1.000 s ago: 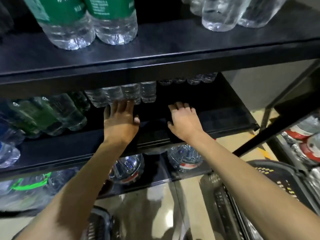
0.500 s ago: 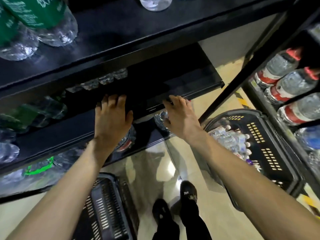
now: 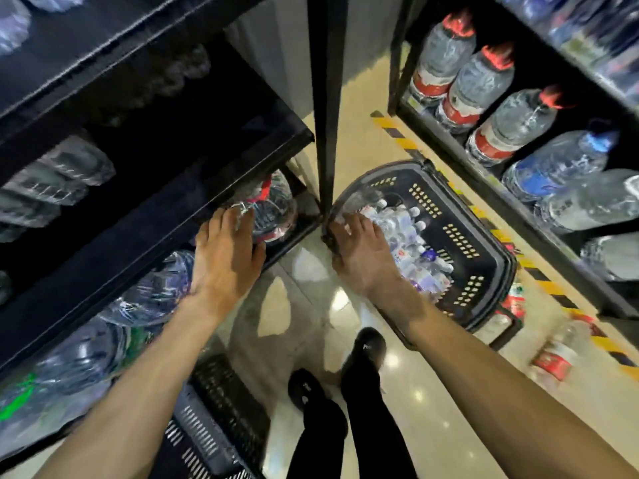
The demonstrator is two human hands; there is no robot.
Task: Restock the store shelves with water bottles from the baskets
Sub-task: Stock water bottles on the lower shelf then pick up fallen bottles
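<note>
Two hands: left hand (image 3: 224, 252) and right hand (image 3: 361, 257) empty — fingers straight, spread.
Left: before black metal shelf (image 3: 121, 243), fingertips (image 3: 238, 216) over large clear plastic bottle (image 3: 275, 207).
Right: over near rim of black perforated plastic basket (image 3: 491, 252).
Small clear water bottles (image 3: 404, 226): packed in that floor basket.

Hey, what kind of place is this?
Probably a store aisle: black metal shelves full of water bottles, a black shopping basket of small bottles on the floor, and yellow-and-black tape marking it.
</note>
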